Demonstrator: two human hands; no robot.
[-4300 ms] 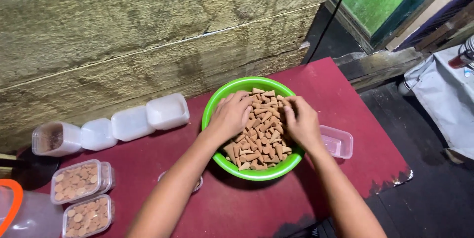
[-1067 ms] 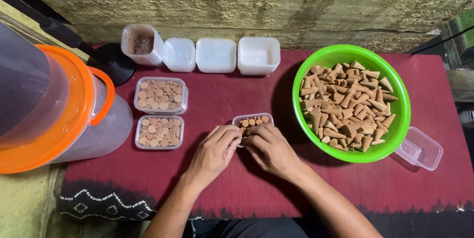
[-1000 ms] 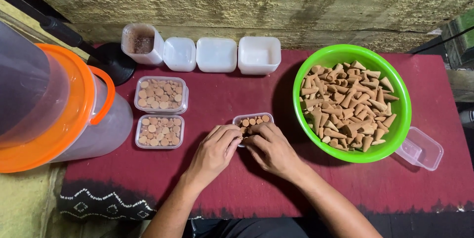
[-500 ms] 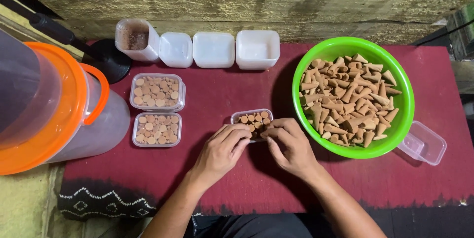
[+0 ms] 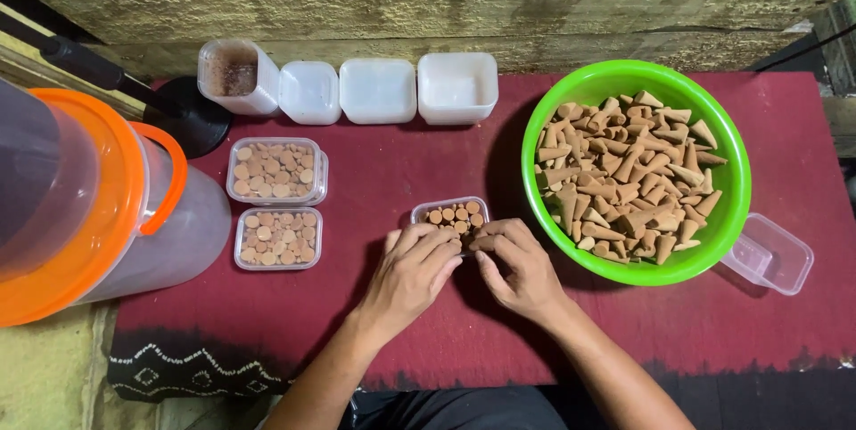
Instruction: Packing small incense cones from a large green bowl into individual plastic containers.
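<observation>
A small clear plastic box (image 5: 453, 213), partly filled with brown cones standing base-up, sits on the red cloth (image 5: 383, 167) in front of me. My left hand (image 5: 412, 271) curls against the box's near left edge and holds it. Pinching a few brown cones at the box's near right corner is my right hand (image 5: 522, 269). To the right, a green bowl (image 5: 571, 91) holds a heap of loose brown cones (image 5: 624, 171).
Two filled clear boxes (image 5: 275, 169) (image 5: 278, 237) lie to the left. Several empty white containers (image 5: 382, 89) line the back by a stone wall. A large clear jug with an orange lid (image 5: 89, 207) stands far left. An empty clear box (image 5: 769, 252) sits right of the bowl.
Earlier both hands were in the green bowl. Over the last second they stay at the small box, which now holds more cones. The camera view has shifted slightly.
</observation>
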